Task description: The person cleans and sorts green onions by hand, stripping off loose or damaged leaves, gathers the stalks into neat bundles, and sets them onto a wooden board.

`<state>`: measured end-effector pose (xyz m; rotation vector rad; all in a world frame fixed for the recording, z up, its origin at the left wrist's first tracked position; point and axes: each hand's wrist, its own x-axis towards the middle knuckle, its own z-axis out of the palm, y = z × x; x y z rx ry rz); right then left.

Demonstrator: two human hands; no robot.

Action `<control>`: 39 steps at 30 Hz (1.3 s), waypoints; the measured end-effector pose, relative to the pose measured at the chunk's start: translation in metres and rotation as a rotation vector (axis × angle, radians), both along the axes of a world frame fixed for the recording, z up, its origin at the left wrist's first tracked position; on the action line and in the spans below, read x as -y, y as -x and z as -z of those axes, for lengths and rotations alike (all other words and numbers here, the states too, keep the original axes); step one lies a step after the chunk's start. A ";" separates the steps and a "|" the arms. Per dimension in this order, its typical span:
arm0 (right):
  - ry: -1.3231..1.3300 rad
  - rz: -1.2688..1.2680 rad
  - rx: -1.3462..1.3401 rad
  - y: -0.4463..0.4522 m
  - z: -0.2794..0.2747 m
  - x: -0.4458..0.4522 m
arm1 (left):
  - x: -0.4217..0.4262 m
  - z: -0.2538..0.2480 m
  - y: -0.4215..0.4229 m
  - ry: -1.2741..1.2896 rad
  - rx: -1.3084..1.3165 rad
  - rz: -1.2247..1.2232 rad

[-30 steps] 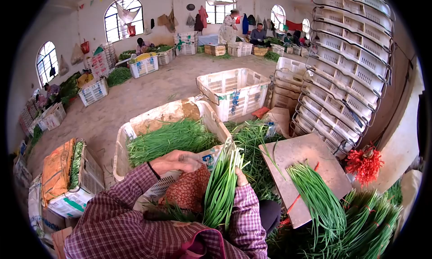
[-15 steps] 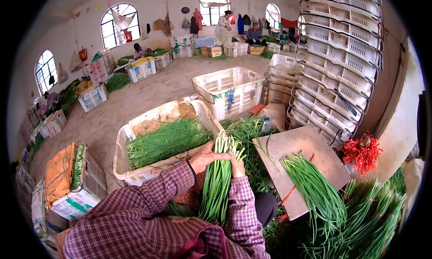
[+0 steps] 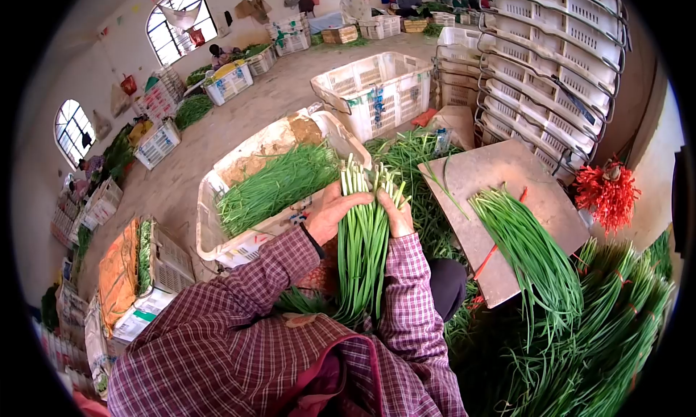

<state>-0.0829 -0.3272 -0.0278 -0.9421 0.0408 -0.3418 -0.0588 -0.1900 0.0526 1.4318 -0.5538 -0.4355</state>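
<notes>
Clasping 1 bunch of green stalks (image 3: 362, 250) from 2 sides, the left hand (image 3: 332, 213) and the right hand (image 3: 396, 213) are resting near and to the left of the board (image 3: 500, 171). The left fingers are gripping round the bunch, the thumb lying across it below the pale ends; the right thumb is pressing against the opposite edge, while the bunch is hiding most of the right fingers. On the board, a pile of stalks (image 3: 528, 243) is lying over a red tie (image 3: 487, 261). Farther left of the board, a white crate (image 3: 243, 249) is holding more greens (image 3: 279, 181); to the board's right, a red cluster (image 3: 607, 189) is hanging.
</notes>
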 end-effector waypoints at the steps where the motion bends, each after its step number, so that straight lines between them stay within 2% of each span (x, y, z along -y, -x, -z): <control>1: 0.052 0.030 -0.012 0.000 0.001 0.002 | -0.005 0.025 -0.012 0.013 0.133 0.049; 3: 0.089 0.021 0.004 -0.006 0.010 0.010 | 0.004 0.002 0.004 0.046 0.004 0.133; 4: 0.006 -0.012 0.058 -0.004 0.010 0.014 | 0.005 0.009 0.001 0.088 0.031 0.160; 6: 0.007 0.014 0.089 -0.013 0.030 0.023 | 0.007 0.010 0.000 0.057 0.058 0.224; 8: 0.027 0.047 0.108 -0.009 0.028 0.023 | 0.003 0.041 -0.017 0.070 0.202 0.253; 11: -0.018 0.110 0.103 0.001 0.012 0.017 | 0.006 0.052 -0.026 -0.019 0.049 0.194; 12: -0.070 0.126 0.065 0.005 0.006 0.013 | 0.004 0.053 -0.028 -0.040 0.096 0.221; 13: -0.060 0.155 0.088 0.005 0.006 0.013 | -0.002 0.044 -0.022 -0.152 0.725 0.176; 14: -0.044 0.207 0.079 0.009 -0.004 0.010 | 0.001 0.022 -0.011 -0.078 0.469 0.158; 16: -0.056 0.235 0.055 0.000 0.014 0.021 | 0.007 0.008 -0.014 0.124 -0.122 0.184; 18: -0.109 0.382 0.035 -0.003 0.022 0.039 | -0.006 -0.005 -0.027 0.294 -0.151 0.200; 19: -0.162 0.451 -0.003 -0.014 0.055 0.064 | -0.016 -0.017 -0.038 0.324 -0.178 0.163; 22: -0.199 0.743 0.021 0.010 0.048 0.090 | -0.061 -0.057 -0.073 0.398 -0.124 0.004; 24: -0.123 0.917 0.142 0.030 0.016 0.087 | -0.100 -0.072 -0.107 0.409 -0.109 -0.034; 26: 0.013 0.996 0.113 0.043 -0.015 0.078 | -0.122 -0.092 -0.112 0.501 -0.005 0.061; 28: 0.254 0.978 0.101 0.044 -0.044 0.061 | -0.125 -0.091 -0.121 0.477 -0.008 0.120; 30: 0.404 0.765 0.165 0.027 -0.060 0.045 | -0.112 -0.080 -0.127 0.401 -0.104 0.436; 32: 0.318 0.416 0.136 0.017 -0.104 0.003 | -0.076 -0.064 -0.106 0.473 -0.317 0.492; 34: 0.266 0.239 0.186 -0.007 -0.108 -0.025 | -0.051 -0.063 -0.071 0.422 -0.573 0.246; 36: 0.193 0.080 0.201 -0.018 -0.110 -0.047 | -0.044 -0.022 -0.078 0.443 -0.625 0.304; 37: 0.207 0.076 0.180 -0.023 -0.100 -0.055 | -0.046 0.003 -0.087 0.542 -0.643 0.464; 38: 0.235 0.151 0.119 -0.025 -0.090 -0.063 | -0.046 0.006 -0.081 0.498 -0.669 0.284; 39: 0.207 0.193 0.113 -0.026 -0.083 -0.069 | -0.047 0.006 -0.077 0.507 -0.662 0.285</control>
